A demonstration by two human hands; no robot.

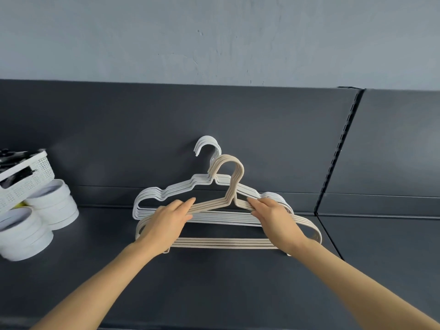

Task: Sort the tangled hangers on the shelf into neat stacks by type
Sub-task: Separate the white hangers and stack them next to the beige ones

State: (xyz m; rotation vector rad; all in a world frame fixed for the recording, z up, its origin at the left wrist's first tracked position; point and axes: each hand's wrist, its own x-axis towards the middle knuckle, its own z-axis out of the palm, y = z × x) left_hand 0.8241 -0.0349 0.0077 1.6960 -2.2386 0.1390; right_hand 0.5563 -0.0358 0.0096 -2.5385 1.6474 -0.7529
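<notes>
my left grip [171, 215] and my right grip [271, 215] each closed round a sloping shoulder of the beige hangers [223, 242], one on either side of the neck. holding both shoulders kept the bundle squared up as one, with its bars lined together and not fanning apart. the fingers of each grip wrapped over the top of the bars and clasped them; nothing else was in either grip.

the beige hangers stood in front, low over the dark shelf [214, 282]; i could not tell whether their bottom bars touched it or hung just above. right behind them the white hangers [166, 190] were already nested as their own set. they leaned toward the back panel [119, 127], hooks up, which i judged kept them from sliding flat. the beige hooks crossed in front of the white necks, so the two types overlapped in view but each type was gathered with its own kind.

i judged the sorting nearly done: the beige bundle only needed setting down tidily, clear of the white hooks so they would not catch again.

well off to the left sat a white basket [35, 172] on stacked round tubs [54, 201], apart from the hangers.
</notes>
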